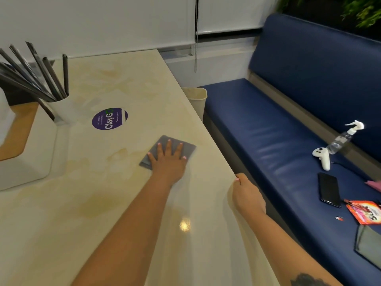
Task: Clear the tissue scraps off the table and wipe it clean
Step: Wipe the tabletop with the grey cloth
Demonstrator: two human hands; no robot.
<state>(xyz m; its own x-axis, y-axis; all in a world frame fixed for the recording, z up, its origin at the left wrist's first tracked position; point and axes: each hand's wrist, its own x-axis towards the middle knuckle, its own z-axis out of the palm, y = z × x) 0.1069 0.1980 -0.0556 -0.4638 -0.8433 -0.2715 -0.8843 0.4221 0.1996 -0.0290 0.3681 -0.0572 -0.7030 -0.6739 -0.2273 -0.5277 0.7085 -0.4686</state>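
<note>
The left grip point(168, 159) lies flat, fingers spread, pressing the grey cloth point(165, 150) onto the counter point(115, 193) near its right edge. The right grip point(246, 193) curls over that edge, bracing. No tissue scraps show. Unwiped counter lies leftward and nearer the person, within the left arm's reach.

1. The desk point(115, 193) has a smooth, glossy, cream marbled top that mirrors a lamp.
2. The cloth point(175, 145) is soft, matt grey fabric.
3. The bench seat point(257, 124) is blue padded leather-like material with a slight sheen.
4. The spray bottle point(340, 139) is clear plastic.
5. The phone point(329, 189) is glossy black.
</note>
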